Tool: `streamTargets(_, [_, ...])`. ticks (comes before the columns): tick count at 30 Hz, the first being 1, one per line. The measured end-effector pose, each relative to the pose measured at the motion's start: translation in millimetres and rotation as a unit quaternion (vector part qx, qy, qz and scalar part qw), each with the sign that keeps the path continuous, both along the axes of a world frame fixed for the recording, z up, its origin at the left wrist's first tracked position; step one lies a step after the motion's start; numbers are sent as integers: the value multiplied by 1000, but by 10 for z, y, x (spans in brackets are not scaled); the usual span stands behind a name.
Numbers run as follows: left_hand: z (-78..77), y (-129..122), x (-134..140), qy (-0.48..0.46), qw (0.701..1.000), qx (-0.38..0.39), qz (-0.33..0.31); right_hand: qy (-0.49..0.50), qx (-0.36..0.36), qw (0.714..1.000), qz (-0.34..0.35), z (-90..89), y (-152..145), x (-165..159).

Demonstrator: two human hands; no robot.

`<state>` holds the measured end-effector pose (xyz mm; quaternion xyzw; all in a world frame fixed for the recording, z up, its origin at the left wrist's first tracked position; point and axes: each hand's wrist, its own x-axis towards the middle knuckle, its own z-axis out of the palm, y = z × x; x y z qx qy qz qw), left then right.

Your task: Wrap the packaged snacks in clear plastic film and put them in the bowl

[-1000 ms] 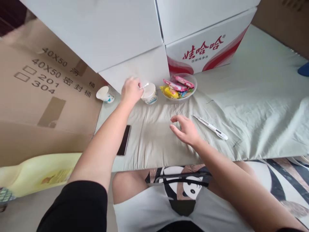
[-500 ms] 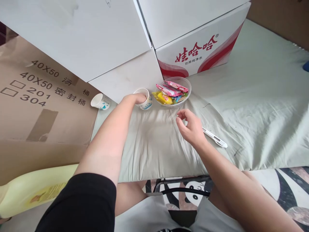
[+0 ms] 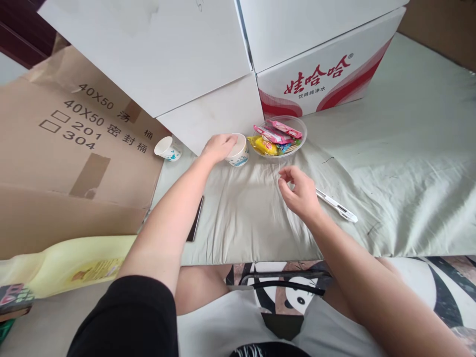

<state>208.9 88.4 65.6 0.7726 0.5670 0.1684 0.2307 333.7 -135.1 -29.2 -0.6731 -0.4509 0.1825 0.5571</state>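
Arms (image 3: 163,218) outstretched, left hand (image 3: 218,148) at paper cup (image 3: 239,157), grip unclear, right hand (image 3: 300,192) curled, unclenched

Flat surface (image 3: 245,225) (table/bed, can't tell) w/ wrinkled pale-green cloth (image 3: 390,153). From where I stand: at back, white box (image 3: 219,106) & red-and-white box (image 3: 323,87) side by side. In front, L to R: paper cup (image 3: 169,149), 2nd paper cup (image 3: 240,155), clear bowl (image 3: 305,135). Nearer front edge: dark phone-like slab (image 3: 195,225), partly hidden, & slim white tool (image 3: 339,207).
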Motion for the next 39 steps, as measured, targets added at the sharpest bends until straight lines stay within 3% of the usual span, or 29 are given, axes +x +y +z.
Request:
streamTargets(4, [-47,-396,-445,-40,998,40,1,-1,4,1000,1,11,1,-4])
streamTargets(6, [-216,-673,-749,-123,991,42,23,-3,8,1000,5,13,3,4])
streamTargets(9, [-560,-1063,-1086,-194,977,-28,77,-26,6,1000,12,-16,-14,3])
streamTargets(13, [-848,-1300,-1170,-273,946,-134,116,-95,-16,995,11,-120,-93,-84])
streamTargets(19, [-841,-1251,-1218,-451,854,-240,93,-197,-71,974,84,-251,-249,-281])
streamTargets(22, [-793,-1258,-1335,-492,828,-258,74,-234,-108,964,70,-270,-276,-319])
streamTargets(26, [-742,-1258,-1540,-463,869,-172,12,-302,-149,940,57,-300,-268,-383])
streamTargets(29, [-746,-1232,-1701,-425,898,-111,9,-328,-140,932,73,-235,-173,-561])
streamTargets(32, [-741,-1191,-1826,-429,898,-95,16,-311,-104,937,118,-16,182,-967])
streamTargets(34, [-702,-1140,-1886,-458,882,-106,26,-294,-76,943,134,160,651,-1367])
streamTargets(37, [-605,-1015,-1974,-535,830,-130,91,-192,-41,963,186,295,1708,-2030])
streamTargets(39, [-554,-914,-2048,-574,791,-143,158,-126,-46,968,213,247,2533,-2385])
